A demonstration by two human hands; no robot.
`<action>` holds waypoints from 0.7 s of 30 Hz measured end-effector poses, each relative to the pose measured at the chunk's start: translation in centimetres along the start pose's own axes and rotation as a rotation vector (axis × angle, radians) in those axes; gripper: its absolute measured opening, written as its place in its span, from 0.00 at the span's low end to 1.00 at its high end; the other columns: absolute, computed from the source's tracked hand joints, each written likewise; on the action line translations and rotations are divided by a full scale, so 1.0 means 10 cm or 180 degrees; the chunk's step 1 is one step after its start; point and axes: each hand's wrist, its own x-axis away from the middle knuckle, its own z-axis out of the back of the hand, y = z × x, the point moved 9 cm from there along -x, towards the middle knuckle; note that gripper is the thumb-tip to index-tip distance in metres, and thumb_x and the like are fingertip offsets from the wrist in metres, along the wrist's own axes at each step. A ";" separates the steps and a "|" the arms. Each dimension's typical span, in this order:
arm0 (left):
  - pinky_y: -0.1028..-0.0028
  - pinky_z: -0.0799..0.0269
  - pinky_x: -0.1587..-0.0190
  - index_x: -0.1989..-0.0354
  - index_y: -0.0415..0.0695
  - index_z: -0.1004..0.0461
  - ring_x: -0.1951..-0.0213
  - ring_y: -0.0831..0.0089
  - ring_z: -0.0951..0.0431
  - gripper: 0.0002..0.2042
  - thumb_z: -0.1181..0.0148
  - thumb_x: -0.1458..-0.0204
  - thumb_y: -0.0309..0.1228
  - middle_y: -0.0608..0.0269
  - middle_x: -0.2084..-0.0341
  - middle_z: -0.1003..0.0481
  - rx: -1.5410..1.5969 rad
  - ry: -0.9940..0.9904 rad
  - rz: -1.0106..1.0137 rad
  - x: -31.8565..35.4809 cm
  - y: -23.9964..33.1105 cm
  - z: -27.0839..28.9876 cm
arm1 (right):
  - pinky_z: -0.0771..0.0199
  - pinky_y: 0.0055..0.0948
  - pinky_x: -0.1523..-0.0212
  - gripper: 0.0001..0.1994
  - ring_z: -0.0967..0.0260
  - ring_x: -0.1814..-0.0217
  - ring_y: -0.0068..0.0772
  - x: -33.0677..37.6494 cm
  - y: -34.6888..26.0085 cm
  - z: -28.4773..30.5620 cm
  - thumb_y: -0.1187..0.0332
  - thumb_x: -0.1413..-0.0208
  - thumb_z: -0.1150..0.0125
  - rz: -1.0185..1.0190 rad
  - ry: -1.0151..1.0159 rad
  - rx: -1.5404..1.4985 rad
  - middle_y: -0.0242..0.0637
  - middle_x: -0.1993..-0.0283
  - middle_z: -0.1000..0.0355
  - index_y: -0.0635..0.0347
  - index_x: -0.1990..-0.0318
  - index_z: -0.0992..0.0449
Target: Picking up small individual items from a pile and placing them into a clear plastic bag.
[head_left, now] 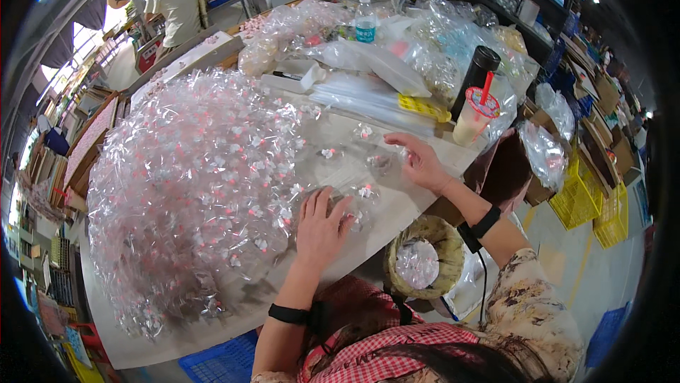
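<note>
One clear packet [379, 162] on tabletop [393, 206], just left of right hand [423, 163], nearer hand; fingers apart. Packet's long axis unreadable. Left hand [324, 224] at right edge of wrapped pile [205, 170]; can't tell its grip.

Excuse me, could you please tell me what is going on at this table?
A person is working bare-handed at a table beside a large heap of small, clear-wrapped pieces, white and pink inside. The left hand is at the heap's right edge, and the right hand is beside a few loose packets lying apart from it. Whether either hand grips one is hard to tell. A cup with a red straw stands farther right.
</note>
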 end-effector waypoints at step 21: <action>0.52 0.45 0.37 0.46 0.50 0.28 0.40 0.52 0.36 0.17 0.47 0.43 0.36 0.51 0.41 0.35 0.0101 -0.0080 -0.0042 -0.14 0.11 -0.11 | 0.28 0.39 0.59 0.21 0.33 0.57 0.45 0.64 -0.64 -0.31 0.65 0.58 0.34 0.0591 -0.0648 0.1337 0.39 0.58 0.32 0.54 0.54 0.29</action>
